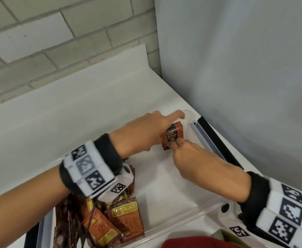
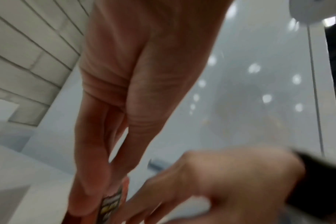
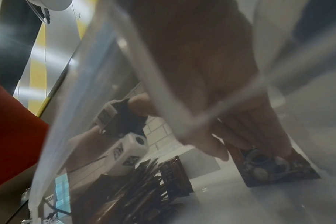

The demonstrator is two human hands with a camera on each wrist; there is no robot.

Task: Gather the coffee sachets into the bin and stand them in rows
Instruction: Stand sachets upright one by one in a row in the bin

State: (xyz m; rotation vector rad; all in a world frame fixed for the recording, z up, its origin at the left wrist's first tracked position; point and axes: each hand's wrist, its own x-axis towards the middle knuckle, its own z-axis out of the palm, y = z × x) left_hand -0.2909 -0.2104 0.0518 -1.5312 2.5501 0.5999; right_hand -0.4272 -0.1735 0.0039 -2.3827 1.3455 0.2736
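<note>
Both hands' fingers are clamped on a small standing stack of sachets (image 1: 172, 136) at the far corner of the bin (image 1: 182, 218) — left hand (image 1: 146, 131) behind, right hand (image 1: 191, 154) in front. The first row seems only begun; a loose pile (image 1: 110, 222) lies well apart from the fingers, at the near end, not yet stood.

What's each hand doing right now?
Left hand: grips the upright stack of sachets at the bin's far end.
Right hand: fingertips pinch the stack's front sachet.
</note>
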